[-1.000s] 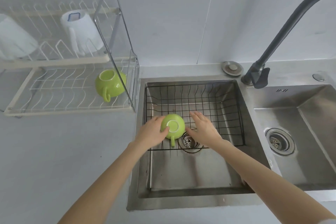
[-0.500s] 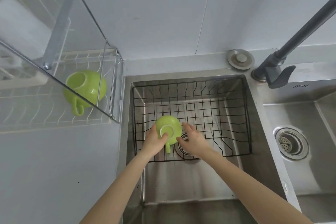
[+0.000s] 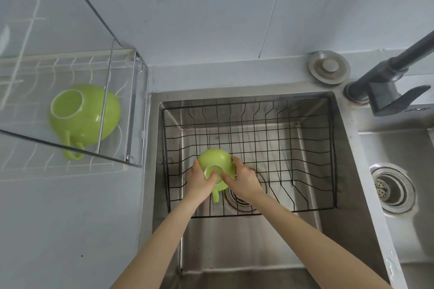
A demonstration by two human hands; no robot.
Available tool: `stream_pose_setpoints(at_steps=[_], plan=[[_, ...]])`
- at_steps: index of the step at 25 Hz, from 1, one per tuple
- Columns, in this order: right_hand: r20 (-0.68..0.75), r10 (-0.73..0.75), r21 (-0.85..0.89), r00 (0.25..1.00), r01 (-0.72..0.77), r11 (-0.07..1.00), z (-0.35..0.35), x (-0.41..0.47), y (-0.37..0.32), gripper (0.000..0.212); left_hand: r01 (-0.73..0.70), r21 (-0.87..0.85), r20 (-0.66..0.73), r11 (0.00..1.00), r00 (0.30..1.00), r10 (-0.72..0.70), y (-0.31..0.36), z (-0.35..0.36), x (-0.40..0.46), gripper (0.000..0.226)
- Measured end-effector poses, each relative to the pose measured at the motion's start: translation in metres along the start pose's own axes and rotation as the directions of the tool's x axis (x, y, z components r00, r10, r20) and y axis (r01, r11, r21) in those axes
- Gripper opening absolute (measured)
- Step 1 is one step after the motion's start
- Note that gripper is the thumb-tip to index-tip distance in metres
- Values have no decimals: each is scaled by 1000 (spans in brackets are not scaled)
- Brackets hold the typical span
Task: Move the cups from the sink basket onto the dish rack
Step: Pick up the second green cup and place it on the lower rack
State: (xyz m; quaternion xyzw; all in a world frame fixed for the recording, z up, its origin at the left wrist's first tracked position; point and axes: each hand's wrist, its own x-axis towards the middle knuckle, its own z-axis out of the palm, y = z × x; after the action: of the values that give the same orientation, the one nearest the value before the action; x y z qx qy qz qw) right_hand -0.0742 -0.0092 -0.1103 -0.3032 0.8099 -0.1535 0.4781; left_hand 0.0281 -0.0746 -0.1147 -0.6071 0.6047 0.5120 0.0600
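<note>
While one green cup (image 3: 84,115) already lies on the dish rack (image 3: 70,171) at far left, the second cup (image 3: 215,159) sits inverted in the sink basket (image 3: 305,171). Left hand (image 3: 199,180) and right hand (image 3: 244,180) clasp it, fingers closed around its sides. Risk: a wet glaze could slip, or the handle could snag on the wires when lifted.

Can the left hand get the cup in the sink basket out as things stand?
Probably yes. The left hand already presses the upside-down green cup from its left side, the right hand from the other. The sink basket is open on top, and nothing lies over the cup.
</note>
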Motion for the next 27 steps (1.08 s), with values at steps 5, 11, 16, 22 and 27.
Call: stream_pose_setpoints(at_steps=[5,11,16,22,27], plan=[[-25,17,58,1000,-16,998,-4,-2,0,63,-10,3,-17,1000,1000,10,3,2,-4,51],[-40,67,119,997,-62,991,-13,-7,2,59,-50,21,9,999,999,50,10,1,-13,56],[-77,90,187,993,-74,980,-21,-16,5,60,-108,15,-13,994,994,109,19,-6,-24,59],[-95,51,239,994,-27,971,-38,-39,1,55,-173,-40,8,984,985,174,23,-19,-42,58],[-107,35,296,994,-1,955,-47,-66,0,49,-276,-76,105,958,953,283,19,-30,-71,67]])
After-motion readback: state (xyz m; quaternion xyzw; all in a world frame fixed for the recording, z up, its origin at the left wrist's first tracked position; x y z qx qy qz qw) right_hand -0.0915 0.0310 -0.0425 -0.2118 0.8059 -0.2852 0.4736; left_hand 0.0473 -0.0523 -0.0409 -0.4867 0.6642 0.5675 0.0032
